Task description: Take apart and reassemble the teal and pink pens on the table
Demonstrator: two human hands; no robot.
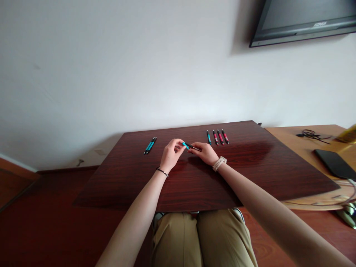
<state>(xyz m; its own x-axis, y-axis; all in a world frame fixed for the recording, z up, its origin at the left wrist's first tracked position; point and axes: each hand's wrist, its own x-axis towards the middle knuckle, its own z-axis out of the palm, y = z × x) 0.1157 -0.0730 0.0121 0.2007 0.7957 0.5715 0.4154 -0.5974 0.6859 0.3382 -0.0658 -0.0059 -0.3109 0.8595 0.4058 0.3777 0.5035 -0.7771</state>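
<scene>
Above the middle of the table, a turquoise and black pen [185, 145] is held between my two hands. My left hand [171, 154] is closed in a pinch on its turquoise part. The fingers of my right hand [205, 152] are closed on the black part. Whether the two parts are joined I cannot tell, as the fingers hide some of the pen. To the left lie two turquoise pens [150, 145] side by side. Just beyond my right hand, a turquoise pen [208, 137] lies in a row with three red pens [218, 137].
The dark wooden table [194, 185] has its far edge near a white wall. At right, a lighter table [280, 139] bears a coiled black cable [310, 134] and a flat black device [335, 163]. A screen [308, 22] hangs at upper right.
</scene>
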